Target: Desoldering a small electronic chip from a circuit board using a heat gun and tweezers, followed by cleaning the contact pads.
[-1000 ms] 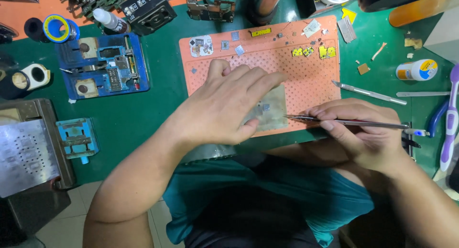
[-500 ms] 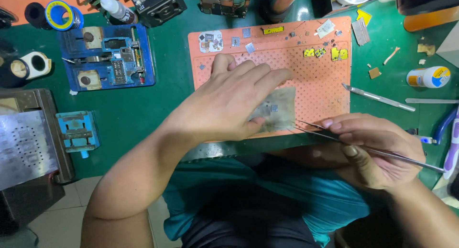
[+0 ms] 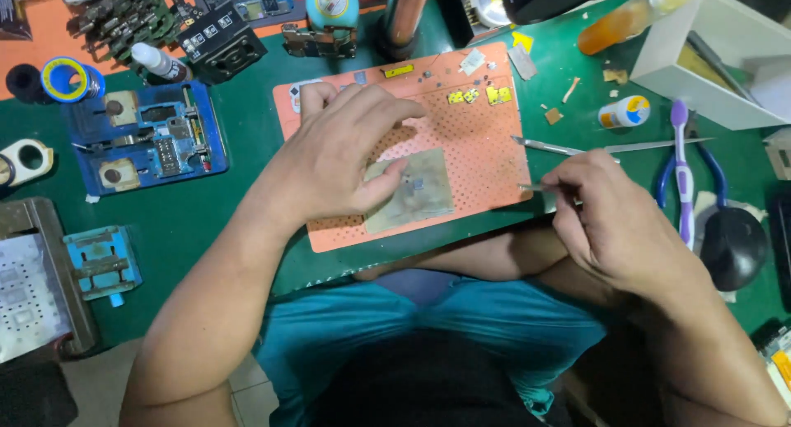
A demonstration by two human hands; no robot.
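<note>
Pressing down, the left hand (image 3: 346, 159) pinned a small grey board (image 3: 412, 190) flat on the orange perforated mat (image 3: 478, 139), fingers spread to steady it, while the right hand (image 3: 614, 221) pinched tweezers (image 3: 535, 187) just beside its edge.

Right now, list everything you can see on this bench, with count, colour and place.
perforated mat: one, orange, centre of the bench
square plate: one, grey, on the mat under the left hand
blue holder: one, blue, left of the mat
solder spool: one, blue and yellow, far left
tweezers: one spare pair, silver, right of the mat
toothbrush: one, purple, right side
white box: one, top right
left hand: pressing on the plate
right hand: grip on a thin metal tool
</note>
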